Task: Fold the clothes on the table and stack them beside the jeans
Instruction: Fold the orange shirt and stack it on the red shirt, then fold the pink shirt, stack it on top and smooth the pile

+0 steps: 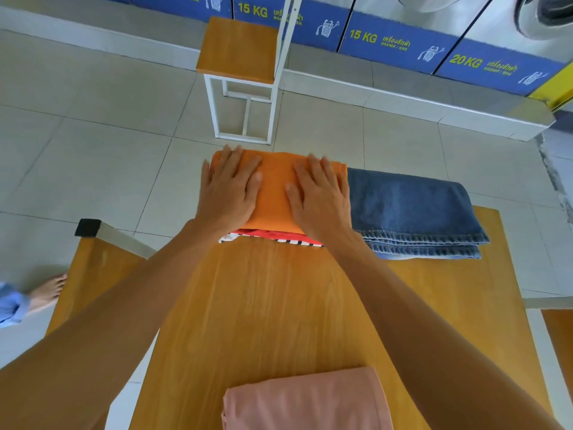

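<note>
A folded orange garment [274, 187] lies at the far edge of the wooden table [279, 305], on top of a red, white and dark striped garment [279, 237] whose edge peeks out below it. Folded blue jeans [412, 209] lie right beside this stack, on its right. My left hand [229, 187] and my right hand [319, 197] rest flat on the orange garment, palms down, fingers spread. A folded pink garment [307, 401] sits at the near edge of the table.
A wooden stool with a white metal frame [238, 72] stands on the tiled floor beyond the table. Washing machines with blue panels [393, 41] line the back wall. A second wooden surface [90, 274] adjoins the table on the left, with someone's bare foot [49, 293] beside it.
</note>
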Motion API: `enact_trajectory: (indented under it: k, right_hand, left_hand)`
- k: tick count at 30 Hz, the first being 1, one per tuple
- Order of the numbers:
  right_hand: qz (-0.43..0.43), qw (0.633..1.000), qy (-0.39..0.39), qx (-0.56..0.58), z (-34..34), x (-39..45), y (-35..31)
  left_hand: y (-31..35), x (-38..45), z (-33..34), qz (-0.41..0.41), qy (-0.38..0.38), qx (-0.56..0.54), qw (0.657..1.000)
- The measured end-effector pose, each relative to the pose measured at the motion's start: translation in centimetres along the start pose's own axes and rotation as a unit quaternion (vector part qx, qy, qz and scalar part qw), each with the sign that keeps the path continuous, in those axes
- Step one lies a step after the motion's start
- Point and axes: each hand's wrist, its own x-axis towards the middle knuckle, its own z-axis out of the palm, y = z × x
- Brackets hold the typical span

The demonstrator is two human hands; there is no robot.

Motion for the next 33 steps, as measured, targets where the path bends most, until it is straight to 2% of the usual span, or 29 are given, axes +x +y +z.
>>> enact_trajectory:
  k: [2,7,12,14,18,20,22,26,33]
  right_hand:
    - [0.013,0.999,-0.046,-0.009,1.5,-0.3,1.2]
    - [0.041,0.998,-0.053,-0.016,2.1,-0.4,1.4]
    - [0.044,0.991,-0.111,-0.055,0.7,-0.4,0.7]
    - [0.061,0.990,-0.117,-0.041,-0.9,-1.1,0.1]
    - [0.090,0.993,-0.055,0.054,-3.8,-6.3,-0.6]
    - [0.095,0.991,-0.032,0.091,-4.3,-10.2,-0.7]
    - [0.106,0.986,-0.028,0.122,-4.4,-14.2,-0.5]
    - [0.143,0.976,-0.073,0.147,-4.2,-21.0,-0.2]
    - [0.131,0.975,-0.110,0.141,-4.2,-29.6,-0.2]
  left_hand:
    - [-1.0,-0.1,1.1,-0.024,-0.046,0.002,0.999]
    - [-0.7,0.3,1.2,-0.050,-0.092,0.011,0.994]
    - [0.3,0.8,-0.4,-0.092,-0.168,0.009,0.982]
    - [1.1,0.2,-2.0,-0.111,-0.159,-0.018,0.981]
    - [3.0,-5.2,-5.4,-0.158,-0.053,-0.109,0.980]
    - [4.7,-9.8,-6.5,-0.193,-0.028,-0.179,0.964]
    - [7.0,-14.7,-7.3,-0.234,-0.035,-0.246,0.940]
    - [10.8,-22.8,-7.4,-0.294,-0.067,-0.254,0.919]
    - [13.1,-30.8,-5.0,-0.284,-0.089,-0.267,0.916]
